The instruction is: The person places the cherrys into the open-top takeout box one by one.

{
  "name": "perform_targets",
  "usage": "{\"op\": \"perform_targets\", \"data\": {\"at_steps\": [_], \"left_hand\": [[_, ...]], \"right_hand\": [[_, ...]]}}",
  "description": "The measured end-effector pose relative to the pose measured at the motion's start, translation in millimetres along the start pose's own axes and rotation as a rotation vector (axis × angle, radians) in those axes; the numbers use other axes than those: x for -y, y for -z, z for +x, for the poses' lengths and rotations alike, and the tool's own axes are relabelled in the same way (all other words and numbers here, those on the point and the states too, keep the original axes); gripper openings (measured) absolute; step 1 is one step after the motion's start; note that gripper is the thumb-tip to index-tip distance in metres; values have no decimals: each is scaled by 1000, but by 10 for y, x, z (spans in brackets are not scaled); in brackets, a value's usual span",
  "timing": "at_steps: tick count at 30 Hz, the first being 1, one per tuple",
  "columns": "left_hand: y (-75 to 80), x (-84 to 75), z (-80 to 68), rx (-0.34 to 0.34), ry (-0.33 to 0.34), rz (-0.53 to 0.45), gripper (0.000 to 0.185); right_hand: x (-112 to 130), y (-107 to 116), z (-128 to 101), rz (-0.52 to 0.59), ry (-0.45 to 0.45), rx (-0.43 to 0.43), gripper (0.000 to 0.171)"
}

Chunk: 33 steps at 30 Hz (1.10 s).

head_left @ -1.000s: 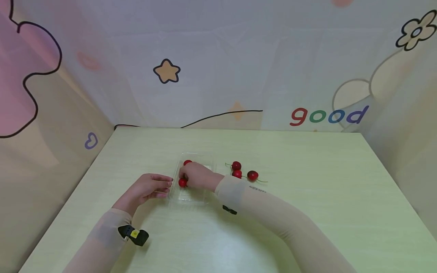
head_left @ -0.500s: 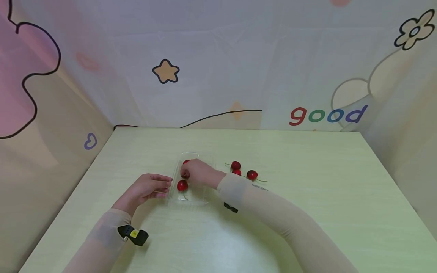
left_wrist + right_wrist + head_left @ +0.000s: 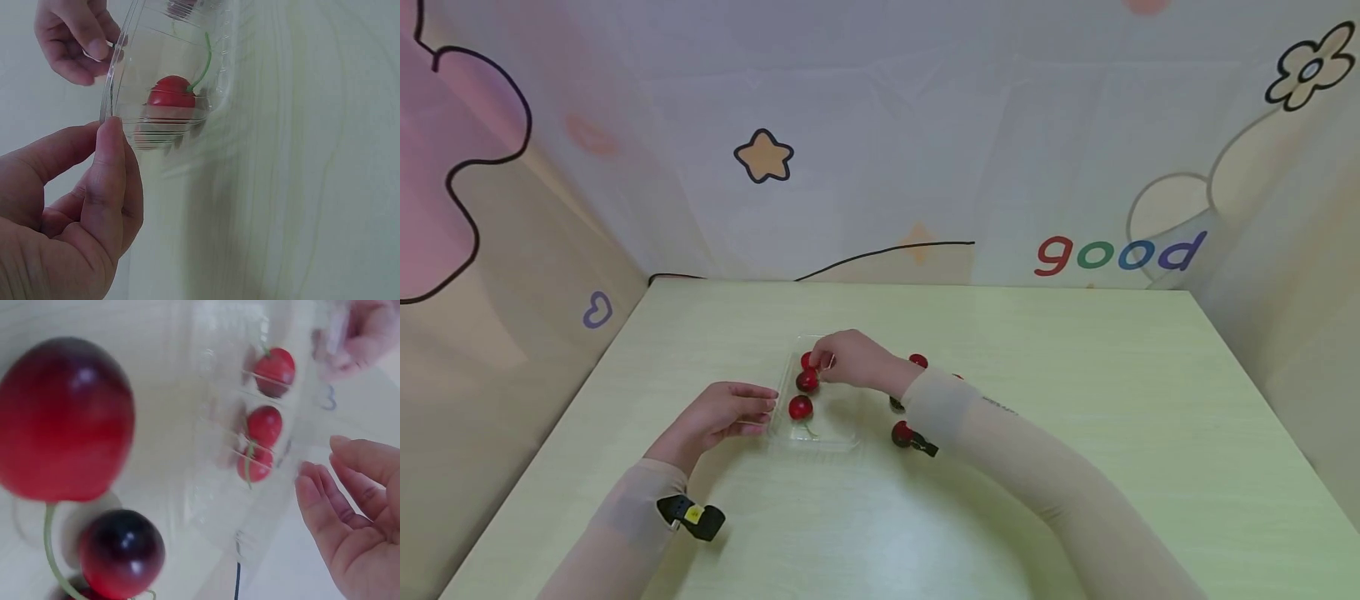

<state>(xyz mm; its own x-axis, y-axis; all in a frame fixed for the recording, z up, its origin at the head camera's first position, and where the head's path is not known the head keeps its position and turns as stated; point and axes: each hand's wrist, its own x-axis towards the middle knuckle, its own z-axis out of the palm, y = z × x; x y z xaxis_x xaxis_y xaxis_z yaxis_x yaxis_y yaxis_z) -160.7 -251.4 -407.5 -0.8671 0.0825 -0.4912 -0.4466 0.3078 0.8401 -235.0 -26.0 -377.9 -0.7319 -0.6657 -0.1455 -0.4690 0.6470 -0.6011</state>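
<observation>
A clear plastic tray (image 3: 838,421) lies mid-table with three red cherries in a row: far (image 3: 807,360), middle (image 3: 807,381) and near (image 3: 800,407). My left hand (image 3: 762,407) pinches the tray's left rim; in the left wrist view the thumb (image 3: 111,147) presses that rim (image 3: 115,81) beside a stemmed cherry (image 3: 170,94). My right hand (image 3: 829,360) hovers over the tray's far end, holding nothing, with relaxed fingers (image 3: 325,487) next to the tray (image 3: 212,506).
Loose cherries lie on the pale green table (image 3: 1075,375) right of the tray, one (image 3: 917,361) behind my right wrist. Another red cherry (image 3: 901,433) shows by the wrist camera, large (image 3: 65,419) in the right wrist view above a darker one (image 3: 122,553). Patterned walls enclose the table.
My right hand let go of cherries in the near and middle parts of the tray, then lifted toward the tray's far end. The left hand stayed on the rim.
</observation>
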Motion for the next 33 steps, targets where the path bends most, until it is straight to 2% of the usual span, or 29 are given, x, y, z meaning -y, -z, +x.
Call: {"op": "perform_targets", "data": {"at_steps": [15,21,33], "left_hand": [[-15,-9,-13,-16,-4,23,43],[-19,-8,-13,-23,-1,29,42],[-11,-11,-24,-25,6,40,42]], "right_hand": [[-233,343,-372,177,-49,-65,26],[-349,432,-544,187,-46,-85,26],[-625,484,-864,218,-118,-148,29]]}}
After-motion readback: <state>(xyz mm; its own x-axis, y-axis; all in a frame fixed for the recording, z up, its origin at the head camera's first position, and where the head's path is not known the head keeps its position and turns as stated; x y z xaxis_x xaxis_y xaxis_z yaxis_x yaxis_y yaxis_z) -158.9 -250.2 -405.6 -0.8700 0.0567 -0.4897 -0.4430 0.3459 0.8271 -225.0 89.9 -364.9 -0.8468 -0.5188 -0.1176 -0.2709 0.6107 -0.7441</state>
